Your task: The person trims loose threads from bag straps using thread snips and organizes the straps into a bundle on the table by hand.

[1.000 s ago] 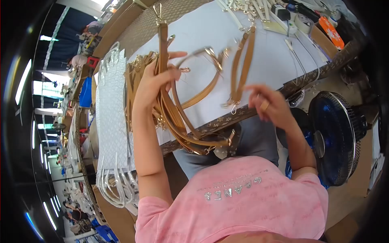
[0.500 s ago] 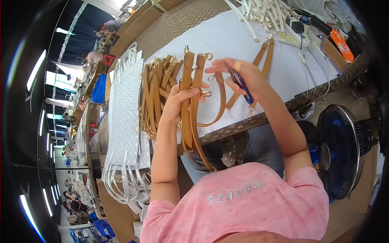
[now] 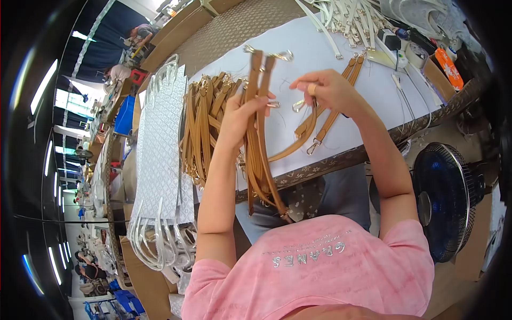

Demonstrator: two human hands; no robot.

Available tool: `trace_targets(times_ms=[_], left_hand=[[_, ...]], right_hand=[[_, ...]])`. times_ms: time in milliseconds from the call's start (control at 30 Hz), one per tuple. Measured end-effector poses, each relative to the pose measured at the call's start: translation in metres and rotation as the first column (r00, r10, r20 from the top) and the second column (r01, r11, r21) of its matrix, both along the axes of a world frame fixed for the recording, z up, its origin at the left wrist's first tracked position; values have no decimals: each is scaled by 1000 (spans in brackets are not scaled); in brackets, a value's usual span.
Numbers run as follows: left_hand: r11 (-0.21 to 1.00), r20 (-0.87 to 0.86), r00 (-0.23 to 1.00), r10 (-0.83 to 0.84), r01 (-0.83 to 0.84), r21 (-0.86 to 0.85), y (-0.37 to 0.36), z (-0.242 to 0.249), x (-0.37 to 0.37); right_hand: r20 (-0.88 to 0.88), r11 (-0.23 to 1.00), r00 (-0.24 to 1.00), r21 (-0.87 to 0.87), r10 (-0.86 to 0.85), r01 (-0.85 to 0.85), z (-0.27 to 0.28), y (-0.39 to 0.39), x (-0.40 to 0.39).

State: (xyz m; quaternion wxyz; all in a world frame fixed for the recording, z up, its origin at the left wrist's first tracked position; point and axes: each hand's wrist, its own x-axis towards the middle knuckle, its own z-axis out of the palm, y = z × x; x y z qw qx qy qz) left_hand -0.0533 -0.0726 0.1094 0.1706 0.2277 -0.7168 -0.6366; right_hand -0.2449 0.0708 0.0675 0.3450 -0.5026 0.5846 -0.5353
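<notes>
My left hand (image 3: 242, 114) is closed around several brown straps (image 3: 258, 80) with gold-coloured metal clasps at their upper ends. Their lower lengths hang over the table edge toward my lap. To the right, my right hand (image 3: 328, 92) has its fingers pinched at the upper end of another brown strap (image 3: 296, 151), which curves down and left toward the bundle. A metal clasp (image 3: 298, 106) shows by that end. The blue-handled snips are mostly hidden in my right hand. Behind it, two brown straps (image 3: 348, 80) lie on the white table surface (image 3: 288, 40).
Left of my left hand lies a pile of brown straps (image 3: 202, 133). Farther left are patterned pale sheets (image 3: 160, 144) with clear handles. White straps (image 3: 352, 21) and an orange object (image 3: 448, 68) sit at the back right. A fan (image 3: 445, 200) stands beside my right arm.
My left hand's straps have swung upright and slightly right. My right hand has turned, its fingers now pinch a strap end, and the snips have mostly gone from sight.
</notes>
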Motion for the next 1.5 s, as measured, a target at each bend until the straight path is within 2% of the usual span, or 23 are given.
trace_targets(times_ms=[100,167,267,300,367,400,500,533,633,667,767,800,900,933,1033,1067,1133,1200,1300,1333,1433,1467,1500], left_hand=[[999,27,999,44,-45,25,-14,0,0],[998,38,997,62,-63,30,-14,-5,-2],[985,64,997,-44,54,-163,9,-37,-16],[984,63,997,-46,56,-167,20,-44,-20],[992,77,991,-112,107,74,38,-54,-27],[991,79,990,-118,113,71,39,-53,-29],[994,43,996,79,-82,73,43,-51,-35],[994,40,996,78,-81,74,38,-50,-35],[990,-65,988,141,-140,17,10,-33,-27],[987,-93,984,154,-150,58,4,-23,-24],[977,-147,971,189,-170,130,-2,-6,-17],[980,-142,976,166,-148,129,-3,-4,-15],[986,-129,984,121,-104,126,-3,-2,-12],[991,-118,988,101,-90,94,0,-4,-10],[998,-95,993,64,-61,32,3,-6,-6],[998,-108,992,65,-65,2,1,-6,-3],[996,-129,990,64,-71,-51,-2,-8,3],[994,-175,979,106,-109,-7,-2,-3,13],[979,-275,940,201,-189,71,-1,18,34],[981,-380,906,189,-159,107,0,24,44],[980,-616,763,195,-134,144,2,44,70],[981,-656,729,195,-138,137,2,50,84],[981,-696,692,192,-139,132,2,56,97]], right_hand=[[295,984,951,-120,-89,129,-4,3,-12],[349,980,932,-131,-95,149,-5,1,-12],[457,968,884,-160,-99,191,-8,-6,-9],[494,960,860,-160,-125,231,-7,-10,-5],[567,936,805,-157,-176,315,-7,-19,1],[568,933,803,-160,-179,321,-10,-23,2],[737,859,664,-253,-127,445,-20,-31,0],[735,859,666,-254,-128,445,-22,-31,-1],[858,896,496,-110,-132,430,-25,-27,-3],[858,898,497,-113,-128,426,-26,-27,-1],[767,990,638,-131,68,53,-30,-27,11],[766,990,638,-135,74,48,-27,-27,15],[534,973,840,-228,100,29,-13,-25,28],[536,973,838,-228,101,28,-8,-25,31],[177,999,984,-27,25,-20,5,-25,37],[180,999,983,-23,26,-22,3,-26,37],[143,995,986,-35,-90,96,-8,-26,28],[124,987,981,-35,-151,156,-22,-22,15],[-211,980,964,-144,-163,134,-42,-10,-8],[-211,981,964,-138,-160,133,-45,-8,-6],[-277,960,961,269,-6,83,-48,10,4],[-282,957,959,276,-6,87,-54,10,12],[-441,949,897,278,-13,150,-64,7,24]])
